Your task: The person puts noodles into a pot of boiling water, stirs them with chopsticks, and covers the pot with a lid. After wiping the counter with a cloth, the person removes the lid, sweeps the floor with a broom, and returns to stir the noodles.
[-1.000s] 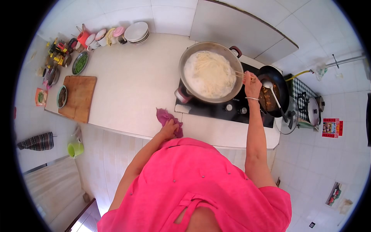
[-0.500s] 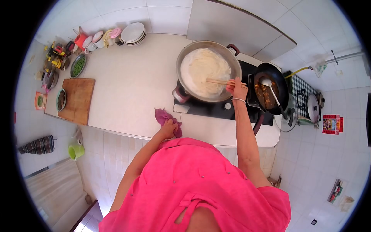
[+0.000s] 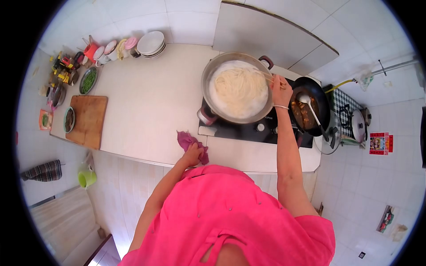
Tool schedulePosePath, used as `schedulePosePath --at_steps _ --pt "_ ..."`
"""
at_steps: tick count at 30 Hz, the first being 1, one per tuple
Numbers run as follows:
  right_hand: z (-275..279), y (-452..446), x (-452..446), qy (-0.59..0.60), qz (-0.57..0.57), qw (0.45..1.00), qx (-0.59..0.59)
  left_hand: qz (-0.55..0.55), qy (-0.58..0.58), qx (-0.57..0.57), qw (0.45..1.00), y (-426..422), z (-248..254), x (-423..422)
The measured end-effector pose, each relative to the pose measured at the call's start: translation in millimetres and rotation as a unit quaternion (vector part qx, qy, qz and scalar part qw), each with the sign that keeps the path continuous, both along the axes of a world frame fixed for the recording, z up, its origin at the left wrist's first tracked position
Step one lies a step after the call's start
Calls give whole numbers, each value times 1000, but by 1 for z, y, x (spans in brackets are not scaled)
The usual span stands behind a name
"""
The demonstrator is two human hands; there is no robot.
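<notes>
My right hand (image 3: pixel 281 91) is closed around a pair of chopsticks (image 3: pixel 265 76), whose tips reach into the noodles (image 3: pixel 239 86) at the upper right of the pot. Pale foam rings the noodles in the wide metal pot (image 3: pixel 206 84), which sits on the black stove (image 3: pixel 242 128). My left hand (image 3: pixel 192 154) presses on a crumpled purple cloth (image 3: pixel 185 140) near the counter's front edge, its fingers closed on the fabric. Right of the pot, a black wok (image 3: pixel 323 94) contains brown sauce with pieces in it and a ladle (image 3: pixel 313 109).
A cutting board (image 3: pixel 91 119) with a bowl of dark food (image 3: pixel 69 119) lies at the left. Behind it are a dish of green vegetables (image 3: pixel 88 81), cups and stacked plates (image 3: pixel 151 43). A glass lid (image 3: pixel 329 144) leans beside the wok.
My right hand has moved slightly right and up, drawing the chopsticks from the pot's middle toward its right rim. The noodles look more spread and stranded. My left hand stays on the cloth.
</notes>
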State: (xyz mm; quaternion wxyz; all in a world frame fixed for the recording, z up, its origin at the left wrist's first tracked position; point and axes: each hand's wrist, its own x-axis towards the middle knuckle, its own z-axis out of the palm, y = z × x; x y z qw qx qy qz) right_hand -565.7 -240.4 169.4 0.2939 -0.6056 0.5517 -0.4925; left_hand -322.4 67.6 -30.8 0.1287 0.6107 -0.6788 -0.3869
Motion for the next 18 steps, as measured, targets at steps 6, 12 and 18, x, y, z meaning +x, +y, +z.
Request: schedulePosePath --at_steps 6,12,18 --pt "-23 15 -9 8 48 998 29 0 -8 4 1000 -2 -1 -1" --pt "-5 18 -11 -114 67 983 125 -1 9 -19 1000 -1 -9 1" --pt "-3 11 -12 -104 40 992 52 -10 6 -11 1000 -3 -9 2"
